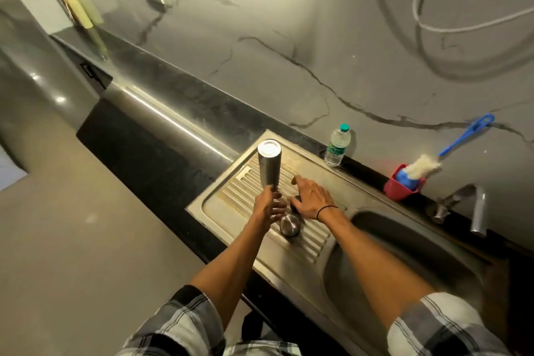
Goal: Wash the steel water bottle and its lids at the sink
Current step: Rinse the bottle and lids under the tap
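Bottle [268,165], bare steel, is held upside down over the ribbed drainboard [312,237], base up and tilted slightly toward the drainboard's far left corner. The left hand [267,206] grips it low down by the neck, fingers curled round. The right hand [310,199] is spread flat, fingers straight, over a small dark lid [297,198] mid-board; whether it touches the lid I cannot tell. A domed steel lid [289,225] sits on the ribs just beside the left hand, toward the near edge. Beyond the drainboard's far edge stands a plastic bottle [337,145]; further right, a red cup [400,185] holds a brush [427,165] near the tap [476,208].
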